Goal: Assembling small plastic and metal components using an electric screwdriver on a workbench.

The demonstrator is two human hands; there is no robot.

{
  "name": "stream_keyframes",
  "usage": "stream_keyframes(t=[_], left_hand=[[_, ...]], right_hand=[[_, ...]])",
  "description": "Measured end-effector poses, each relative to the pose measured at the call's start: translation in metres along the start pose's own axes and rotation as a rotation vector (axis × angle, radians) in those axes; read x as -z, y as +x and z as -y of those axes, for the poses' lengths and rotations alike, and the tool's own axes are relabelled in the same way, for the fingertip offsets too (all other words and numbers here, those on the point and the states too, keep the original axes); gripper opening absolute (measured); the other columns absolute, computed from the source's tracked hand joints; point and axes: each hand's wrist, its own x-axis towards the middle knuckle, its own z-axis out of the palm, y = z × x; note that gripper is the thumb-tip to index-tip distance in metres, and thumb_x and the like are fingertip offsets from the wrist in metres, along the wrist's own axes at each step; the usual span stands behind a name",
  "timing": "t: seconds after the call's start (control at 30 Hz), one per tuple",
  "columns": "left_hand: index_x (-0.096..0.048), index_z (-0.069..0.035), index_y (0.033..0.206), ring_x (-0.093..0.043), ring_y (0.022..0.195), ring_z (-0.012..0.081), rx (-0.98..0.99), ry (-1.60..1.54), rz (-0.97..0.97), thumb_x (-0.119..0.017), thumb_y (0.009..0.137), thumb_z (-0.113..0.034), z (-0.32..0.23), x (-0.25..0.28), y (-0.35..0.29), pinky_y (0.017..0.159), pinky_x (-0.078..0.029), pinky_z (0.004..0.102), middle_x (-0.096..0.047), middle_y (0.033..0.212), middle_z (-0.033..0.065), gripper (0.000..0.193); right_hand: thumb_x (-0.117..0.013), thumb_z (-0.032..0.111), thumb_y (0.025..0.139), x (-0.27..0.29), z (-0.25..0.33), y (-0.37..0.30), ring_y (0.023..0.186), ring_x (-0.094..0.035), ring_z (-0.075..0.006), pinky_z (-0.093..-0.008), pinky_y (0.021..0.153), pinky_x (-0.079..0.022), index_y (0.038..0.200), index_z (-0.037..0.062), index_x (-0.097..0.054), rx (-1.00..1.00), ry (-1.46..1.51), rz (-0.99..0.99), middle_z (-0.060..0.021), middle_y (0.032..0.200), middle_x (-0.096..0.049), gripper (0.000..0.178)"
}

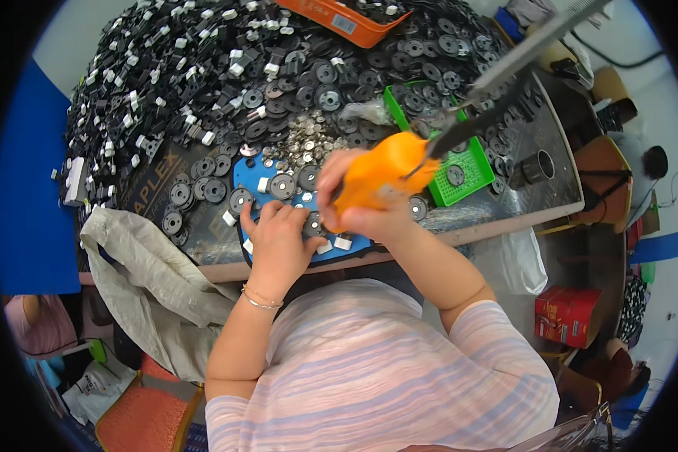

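Observation:
My right hand (pixel 375 220) is wrapped round an orange power screwdriver (pixel 392 169), slightly smeared by motion; its tip is hidden. Beside it, my left hand (pixel 277 237) lies over a blue mat (pixel 246 175), with thumb and index finger on either side of a black disc (pixel 316 224) and the other fingers spread. More black discs, one (pixel 282 186) just beyond my left fingers, lie on the mat. Small white blocks, including one (pixel 343 242) by the near edge, lie among them. Small silvery round parts (pixel 309 143) are heaped at the mat's far side.
A big pile of black parts with white blocks (pixel 181 75) covers the far left. Black discs (pixel 328 98) spread across the back, below an orange tray (pixel 346 22). Right of the screwdriver are a green basket (pixel 471 177) and a dark cylinder (pixel 536 167). Pale cloth (pixel 147 282) hangs over the left edge.

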Motion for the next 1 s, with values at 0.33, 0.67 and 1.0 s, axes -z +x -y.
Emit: stream_keyframes(t=[0.33, 0.67, 1.0], left_hand=[[-0.062, -0.011, 0.091, -0.052, 0.099, 0.0236, -0.033, 0.086, -0.058, -0.076, 0.063, -0.023, -0.003, -0.004, -0.003, 0.099, -0.021, 0.0535, -0.061, 0.084, 0.0027, 0.034], [-0.054, -0.003, 0.117, -0.05, 0.104, 0.0265, -0.144, 0.094, -0.051, -0.083, 0.052, -0.042, -0.027, 0.012, -0.003, 0.103, -0.018, 0.0523, -0.058, 0.102, 0.0095, 0.081], [-0.058, -0.001, 0.1, -0.057, 0.084, 0.0143, -0.176, -0.628, -0.022, -0.074, 0.075, -0.01, -0.04, 0.005, 0.026, 0.079, -0.044, 0.0259, -0.063, 0.093, 0.0047, 0.031]], right_hand=[[-0.079, 0.027, 0.07, -0.004, 0.02, 0.007, 0.069, -0.058, -0.0147, -0.0247, 0.059, -0.046, 0.097, -0.0015, -0.059, -0.107, 0.209, 0.144, -0.0084, 0.082, -0.058, 0.044], [-0.074, 0.015, 0.072, 0.02, 0.053, -0.011, 0.06, -0.059, -0.0118, -0.0239, 0.055, -0.049, 0.106, 0.0001, -0.055, -0.084, 0.194, -0.118, -0.0092, 0.082, -0.059, 0.041], [-0.086, 0.028, 0.058, 0.082, 0.107, 0.008, 0.121, -0.041, -0.0216, -0.0414, 0.101, -0.037, 0.137, 0.0093, -0.031, -0.094, -0.628, 0.057, -0.0081, 0.13, -0.041, 0.098]])
